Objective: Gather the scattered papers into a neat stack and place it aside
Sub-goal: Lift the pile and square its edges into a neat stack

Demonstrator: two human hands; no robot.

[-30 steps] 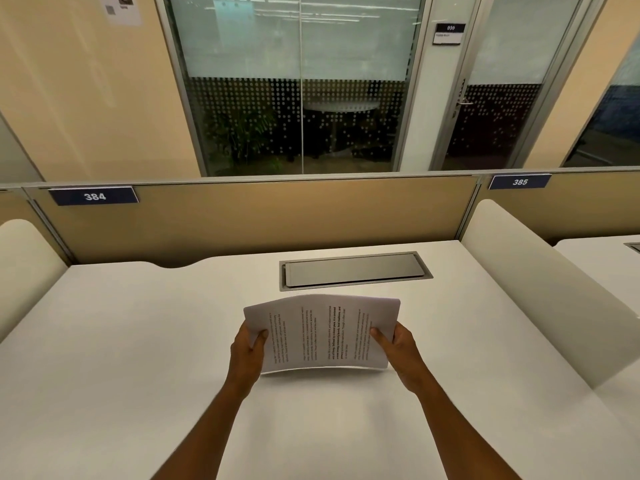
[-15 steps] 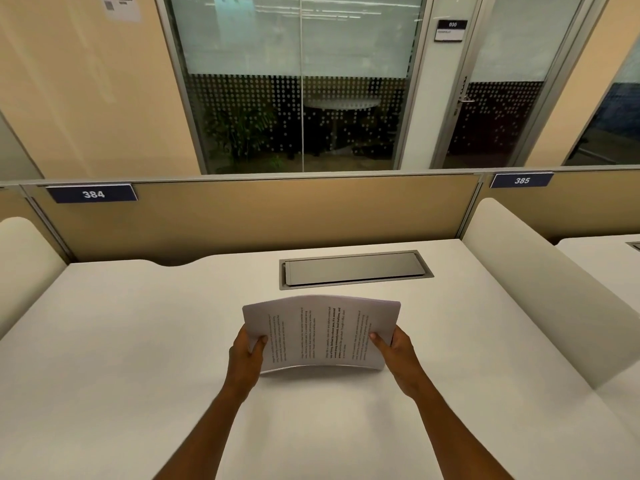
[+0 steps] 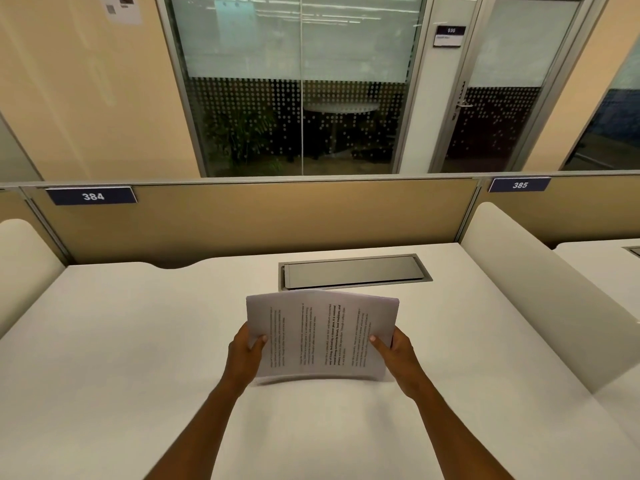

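- The left hand [image 3: 246,355] is pinching the left edge of the paper stack [image 3: 322,336], thumb lying on the printed face and the other fingers hidden behind the sheets; the grip is looking the same as half a second ago.
- The right hand [image 3: 398,356] is pinching the right edge in the same way, thumb on the front, and it is holding much the same spot as in the earlier frames.
- The paper stack is standing on its long lower edge at the middle of the white counter [image 3: 121,341], bowing gently toward the camera, and its place has barely changed since a second ago.
- The printed text on the top sheet is running sideways in several columns; one bolder column is showing, but the words are too small to be read with confidence.
- A grey metal cable hatch [image 3: 353,271] is lying flush in the counter just behind the stack, and the stack's top edge is overlapping the hatch's near rim in this view.
- A dark blue plate [image 3: 92,196] on the tan divider is reading "384", and another blue plate [image 3: 519,185] to the right is reading "385".
- A small door sign [image 3: 451,35] beside the glass wall is reading "030"; the line under it is blurring out.
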